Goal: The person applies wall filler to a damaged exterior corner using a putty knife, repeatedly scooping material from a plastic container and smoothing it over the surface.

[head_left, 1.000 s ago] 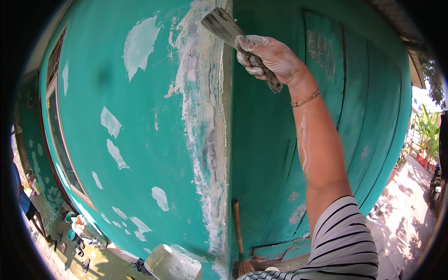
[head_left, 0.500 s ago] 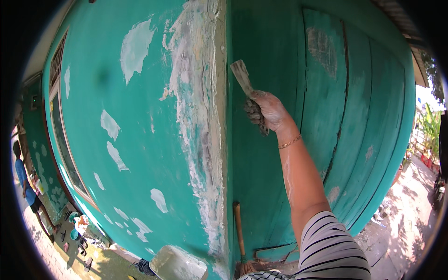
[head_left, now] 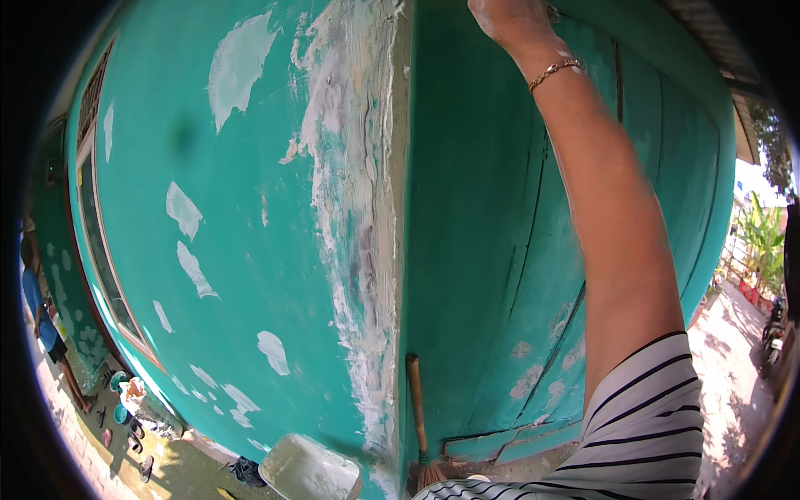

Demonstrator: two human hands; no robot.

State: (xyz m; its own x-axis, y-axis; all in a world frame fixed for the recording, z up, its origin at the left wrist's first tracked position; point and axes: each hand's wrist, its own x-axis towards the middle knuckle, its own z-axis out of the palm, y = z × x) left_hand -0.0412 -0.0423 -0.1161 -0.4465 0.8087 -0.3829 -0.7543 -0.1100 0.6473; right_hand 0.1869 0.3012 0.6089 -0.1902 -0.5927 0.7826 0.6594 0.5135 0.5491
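My right hand [head_left: 515,21] is raised at the top edge, in front of the dark green side right of the wall corner [head_left: 392,208]. It looks closed, but its fingers are mostly cut off by the frame. Half a second ago it gripped a putty knife, whose blade is now out of view. White smears mark the skin around the bracelet [head_left: 554,75]. Along the corner runs a rough strip of white and grey filler [head_left: 350,150]. Smooth pale patches [head_left: 242,67] dot the green wall [head_left: 250,158] on the left. My left hand is out of view.
A white basin [head_left: 312,471] with pale residue stands low by the corner. Beside it, a broom [head_left: 417,400] leans upright. Further left are a window [head_left: 104,233], sandals [head_left: 136,442], a bucket [head_left: 121,412] and a person in blue [head_left: 37,308]. Plants [head_left: 762,229] grow at far right.
My right hand has moved up and right, from beside the corner to the top edge, taking the putty knife out of view. The view has shifted slightly.
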